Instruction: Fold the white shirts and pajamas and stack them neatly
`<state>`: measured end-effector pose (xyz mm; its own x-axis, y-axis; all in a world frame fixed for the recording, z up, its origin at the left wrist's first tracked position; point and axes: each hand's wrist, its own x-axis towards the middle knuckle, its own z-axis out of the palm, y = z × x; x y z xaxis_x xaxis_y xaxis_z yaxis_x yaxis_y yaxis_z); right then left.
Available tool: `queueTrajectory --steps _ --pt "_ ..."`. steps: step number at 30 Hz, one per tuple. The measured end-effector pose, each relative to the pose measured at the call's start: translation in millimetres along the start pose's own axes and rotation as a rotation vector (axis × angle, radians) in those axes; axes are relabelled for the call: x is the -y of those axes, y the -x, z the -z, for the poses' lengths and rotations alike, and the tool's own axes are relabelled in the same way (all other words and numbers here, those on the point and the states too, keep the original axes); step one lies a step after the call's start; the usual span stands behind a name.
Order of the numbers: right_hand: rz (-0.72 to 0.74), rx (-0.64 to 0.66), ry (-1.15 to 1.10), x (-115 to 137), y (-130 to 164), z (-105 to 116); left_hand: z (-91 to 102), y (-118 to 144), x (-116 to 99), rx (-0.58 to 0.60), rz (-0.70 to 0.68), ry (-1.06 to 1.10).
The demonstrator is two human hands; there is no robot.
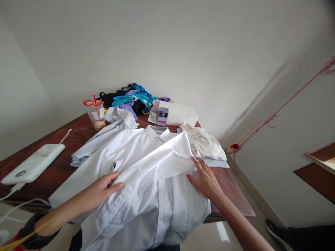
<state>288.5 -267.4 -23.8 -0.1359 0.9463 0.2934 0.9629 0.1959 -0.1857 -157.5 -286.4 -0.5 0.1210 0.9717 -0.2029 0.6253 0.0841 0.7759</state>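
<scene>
A white collared shirt (146, 164) lies spread on a dark wooden table (75, 134), its lower part hanging over the near edge. My left hand (103, 188) rests flat on the shirt's left side with fingers together. My right hand (204, 176) presses on the shirt's right side, fingers on a folded-over sleeve or panel. Neither hand clearly grips the cloth.
A pale blue shirt (104, 134) lies behind the white one. A folded patterned garment (205, 143) is at the right. A plastic cup with a red straw (96, 114), a pile of coloured clothes (133, 97), a white box (178, 113) and a white power bank (34, 162) stand on the table.
</scene>
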Motion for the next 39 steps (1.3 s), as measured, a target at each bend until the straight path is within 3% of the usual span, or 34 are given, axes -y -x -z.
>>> queueTrajectory --steps 4,7,12,15,23,30,34,39 --pt "0.035 -0.062 0.128 6.7 -13.5 -8.3 -0.4 -6.4 6.6 0.059 -0.044 -0.104" --pt "0.033 -0.093 0.032 -3.6 -22.4 -6.8 -0.7 -5.9 7.5 0.069 -0.071 -0.188" --pt "-0.160 -0.094 -0.247 -30.5 -31.7 9.4 -5.1 0.1 7.7 0.045 -0.082 -0.309" --pt "-0.243 -0.039 -0.300 -44.4 -31.7 13.3 -6.3 4.4 2.4 0.053 -0.087 -0.386" --pt "-0.254 0.029 -0.195 -59.3 -19.1 2.5 3.2 11.3 -19.7 0.153 -0.023 -0.488" --pt "-0.246 0.068 -0.110 -68.1 -25.4 -5.8 11.3 20.5 -7.3 0.240 0.002 -0.499" --pt "-0.231 0.158 -0.114 -74.0 -30.6 1.9 6.2 22.0 -1.0 0.166 0.013 -0.535" --pt "-0.166 0.406 -0.293 -76.7 -32.1 41.0 10.2 22.9 -3.9 0.146 -0.002 -0.566"
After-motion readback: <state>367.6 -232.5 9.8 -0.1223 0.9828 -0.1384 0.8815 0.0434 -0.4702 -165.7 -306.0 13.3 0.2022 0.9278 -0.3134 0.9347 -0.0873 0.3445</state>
